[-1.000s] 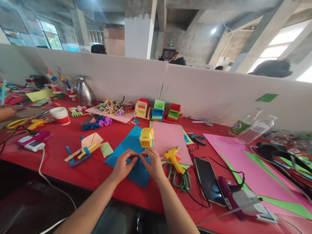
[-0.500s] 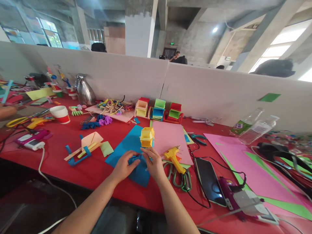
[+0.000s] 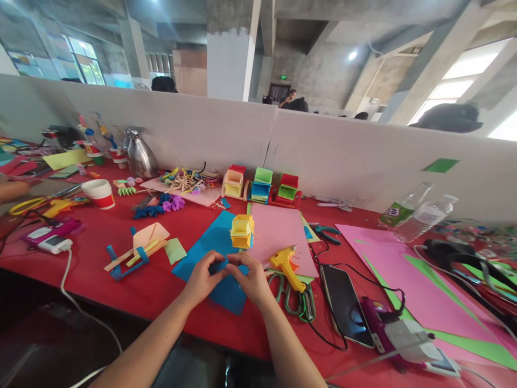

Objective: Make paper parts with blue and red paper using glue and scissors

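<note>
My left hand [image 3: 204, 277] and my right hand [image 3: 249, 277] meet above a blue paper sheet [image 3: 228, 295]. Thumbs and fingertips of both are closed on a small blue paper piece [image 3: 219, 265], partly hidden by the fingers; its exact shape is unclear. Just beyond the fingertips stands a yellow folded-paper box shape [image 3: 242, 230] with a bit of blue at its side. To the right of my right hand lies a yellow glue gun [image 3: 285, 264], beside green-handled scissors [image 3: 278, 288] and a green cutter [image 3: 307, 304].
Three coloured paper constructions [image 3: 261, 186] line the partition. Left are a blue paper frame with strips [image 3: 139, 253], a paper cup [image 3: 99, 194] and a steel jug [image 3: 139, 153]. A phone [image 3: 347, 304], cables and a power strip [image 3: 377, 323] lie right. Another person's hand [image 3: 14, 190] shows far left.
My fingertips have drawn closer together around the blue paper piece, the right hand shifting slightly left and downward. The other person's hand at far left has moved slightly, and the light-blue strip there is gone from view.
</note>
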The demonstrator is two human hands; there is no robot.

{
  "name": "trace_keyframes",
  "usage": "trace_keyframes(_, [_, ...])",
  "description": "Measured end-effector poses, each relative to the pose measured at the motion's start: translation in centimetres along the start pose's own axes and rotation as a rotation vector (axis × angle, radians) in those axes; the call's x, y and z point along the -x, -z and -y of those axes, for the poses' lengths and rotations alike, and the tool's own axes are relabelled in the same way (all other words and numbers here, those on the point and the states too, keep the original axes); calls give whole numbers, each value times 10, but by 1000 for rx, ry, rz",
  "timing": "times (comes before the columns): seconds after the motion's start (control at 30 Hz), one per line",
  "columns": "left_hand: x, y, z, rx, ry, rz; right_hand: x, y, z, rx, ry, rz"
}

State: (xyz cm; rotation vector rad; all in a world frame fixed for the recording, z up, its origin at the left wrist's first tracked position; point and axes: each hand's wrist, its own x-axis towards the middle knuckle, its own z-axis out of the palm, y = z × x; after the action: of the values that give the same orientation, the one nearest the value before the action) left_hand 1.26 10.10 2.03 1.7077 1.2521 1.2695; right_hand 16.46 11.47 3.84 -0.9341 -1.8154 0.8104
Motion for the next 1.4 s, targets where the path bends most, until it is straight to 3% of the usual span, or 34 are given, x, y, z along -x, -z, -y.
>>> trace_keyframes(0.23, [-1,1,6,241,143,130,1,2,-1,-28,-13,-9])
trace_keyframes(0.53, [-3,-4,11,310,227,10,2,-1,-3,65,-9,-78])
trace_keyframes(0.73, [-2,-2,7,317,271,61,2,-1,-4,76,15,-51])
trace_keyframes(0.87, [-2,0,4,326,270,58,2,-3,-5,77,17,-51])
trace_keyframes(1.1, [-3,-4,8,323,256,-86,2,-10,-2,100,-41,-103])
trace_keyframes(1.4, [-5,-4,6,233,134,-72,1,-10,-5,50,-118,-131])
